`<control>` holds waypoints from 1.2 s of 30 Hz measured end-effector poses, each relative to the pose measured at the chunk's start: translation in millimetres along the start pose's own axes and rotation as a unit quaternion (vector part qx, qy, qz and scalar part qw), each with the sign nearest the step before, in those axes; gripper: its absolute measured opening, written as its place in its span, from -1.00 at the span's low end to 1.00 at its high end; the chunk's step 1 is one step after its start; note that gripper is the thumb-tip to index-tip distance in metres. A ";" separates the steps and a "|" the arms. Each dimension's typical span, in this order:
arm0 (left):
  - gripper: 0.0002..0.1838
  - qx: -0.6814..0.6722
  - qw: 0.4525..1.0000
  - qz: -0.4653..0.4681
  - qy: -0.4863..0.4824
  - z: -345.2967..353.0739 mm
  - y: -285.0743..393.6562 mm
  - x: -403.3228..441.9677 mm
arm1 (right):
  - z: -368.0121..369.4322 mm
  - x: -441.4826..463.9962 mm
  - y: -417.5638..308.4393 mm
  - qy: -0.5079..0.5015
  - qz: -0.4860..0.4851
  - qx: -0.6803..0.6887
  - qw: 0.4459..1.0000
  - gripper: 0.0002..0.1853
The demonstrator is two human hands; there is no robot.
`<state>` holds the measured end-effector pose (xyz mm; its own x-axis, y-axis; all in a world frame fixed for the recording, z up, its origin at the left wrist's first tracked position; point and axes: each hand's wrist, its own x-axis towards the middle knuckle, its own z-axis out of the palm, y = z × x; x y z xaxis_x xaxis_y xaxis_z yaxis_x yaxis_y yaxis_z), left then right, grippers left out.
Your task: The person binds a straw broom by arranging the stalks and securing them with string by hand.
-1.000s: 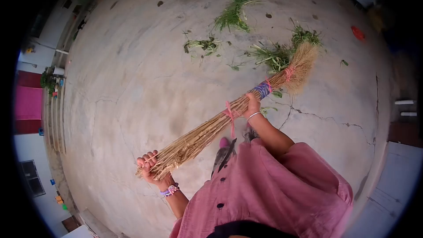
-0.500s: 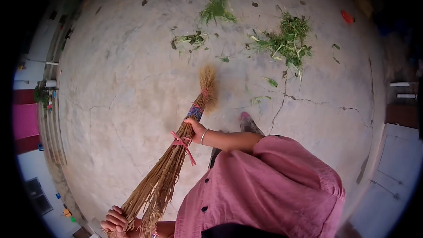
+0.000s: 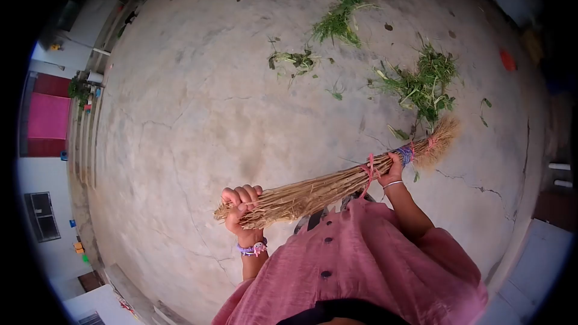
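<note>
A straw broom, tied with pink strips and a blue band, lies aslant in front of my body. My left hand, with a purple beaded bracelet at the wrist, is wrapped round the loose stalk end at the left. My right hand, wearing a silver bangle, grips the broom beside the blue band. The pale bristly tip points right, close under a heap of cut greens. Whether the tip touches the concrete floor I cannot tell.
Farther off lie another pile of greens and a small scatter of leaves. A red object is on the floor at the right. Steps run along the left side. Cracks cross the concrete.
The broom has swung from steep to nearly level, its bristly tip moving right toward the greens. My left hand has risen and moved right; my right hand has moved right. Both still hold it.
</note>
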<state>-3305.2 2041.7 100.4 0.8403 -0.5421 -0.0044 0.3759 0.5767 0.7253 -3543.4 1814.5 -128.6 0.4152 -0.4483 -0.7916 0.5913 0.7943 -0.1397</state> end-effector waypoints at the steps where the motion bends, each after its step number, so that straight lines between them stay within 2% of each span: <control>1: -0.80 0.013 0.999 0.027 -0.018 5.3 3.7 -0.6 | 11.8 0.9 -3.6 -0.003 -0.001 -0.005 1.000 -0.77; 3: -0.79 0.032 0.996 0.080 -0.030 16.5 16.8 -3.2 | 45.1 6.2 10.6 -0.015 0.045 -0.007 0.999 -0.78; 6: -0.78 0.098 0.979 0.172 -0.056 31.4 51.6 -10.1 | 79.0 40.4 50.7 -0.082 0.165 -0.032 0.982 -0.78; 8: -0.76 0.153 0.955 0.253 -0.027 41.1 73.3 -26.4 | 110.3 50.3 94.3 -0.114 0.220 -0.061 0.967 -0.76; 10: -0.73 0.199 0.929 0.308 -0.039 40.0 96.4 -43.4 | 134.1 62.9 140.6 -0.144 0.266 -0.080 0.950 -0.74; 14: -0.71 0.271 0.889 0.367 -0.022 47.2 112.5 -45.1 | 192.3 71.2 208.1 -0.181 0.350 -0.118 0.911 -0.70; 15: -0.89 0.333 0.877 0.334 -0.092 40.9 115.8 -41.1 | 202.8 74.1 216.8 -0.184 0.368 -0.126 0.903 -0.70; 16: -0.82 0.391 0.857 0.296 -0.160 36.4 116.9 -34.1 | 207.0 88.5 227.7 -0.171 0.356 -0.141 0.908 -0.70; 17: -0.82 0.389 0.858 0.295 -0.157 33.9 110.3 -17.6 | 205.6 111.4 233.5 -0.169 0.355 -0.143 0.908 -0.70; 18: -0.89 0.325 0.885 0.323 -0.076 29.6 96.8 5.5 | 201.7 138.8 238.4 -0.172 0.356 -0.158 0.905 -0.68; 19: -0.72 0.258 0.902 0.346 0.007 23.6 86.9 32.3 | 204.3 158.2 238.1 -0.174 0.357 -0.174 0.901 -0.67; 21: -0.72 0.224 0.928 0.296 0.019 7.4 83.8 87.7 | 214.6 167.9 202.7 -0.124 0.326 -0.163 0.923 -0.70; 22: -0.74 0.194 0.943 0.270 0.020 -8.6 83.7 114.1 | 205.9 185.6 185.6 -0.129 0.263 -0.173 0.940 -0.71; 23: -0.75 0.168 0.954 0.250 0.013 -19.2 79.4 143.6 | 181.9 228.8 173.2 -0.172 0.316 -0.110 0.927 -0.70; 24: -0.76 0.137 0.966 0.220 -0.003 -26.5 71.0 168.0 | 220.1 186.5 141.4 -0.075 0.217 -0.151 0.962 -0.70; 25: -0.78 0.092 0.977 0.190 -0.013 -29.5 60.8 191.2 | 211.0 211.2 122.9 -0.068 0.214 -0.125 0.967 -0.68; 26: -0.78 0.059 0.986 0.155 -0.019 -32.7 48.2 214.3 | 238.2 193.6 104.5 -0.069 0.161 -0.102 0.979 -0.65; 27: -0.79 0.030 0.992 0.119 -0.019 -38.1 37.1 236.0 | 242.9 208.9 84.7 -0.041 0.159 -0.095 0.982 -0.65; 28: -0.79 0.003 0.996 0.089 0.018 -41.4 29.7 254.3 | 261.1 209.6 70.7 0.017 0.108 -0.086 0.990 -0.67; 29: -0.79 -0.007 0.996 0.082 0.035 -46.2 26.7 267.7 | 276.1 207.4 62.8 -0.011 0.055 -0.109 0.992 -0.67; 32: -0.78 -0.038 0.996 0.074 0.039 -54.5 33.5 286.3 | 293.6 211.1 59.6 0.015 0.024 -0.096 0.995 -0.69; 34: -0.78 -0.025 0.993 0.116 0.027 -58.3 55.9 303.0 | 341.0 194.9 84.2 -0.006 0.066 -0.100 0.993 -0.71; 36: -0.77 0.026 0.987 0.161 0.002 -66.9 89.8 314.8 | 354.1 229.6 119.5 -0.042 0.112 -0.103 0.988 -0.70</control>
<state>-2980.8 1963.8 118.2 0.9146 -0.3327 0.2296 0.0685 0.6872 0.7232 -3132.6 1661.3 -116.5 0.5802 -0.2783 -0.7655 0.3289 0.9398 -0.0924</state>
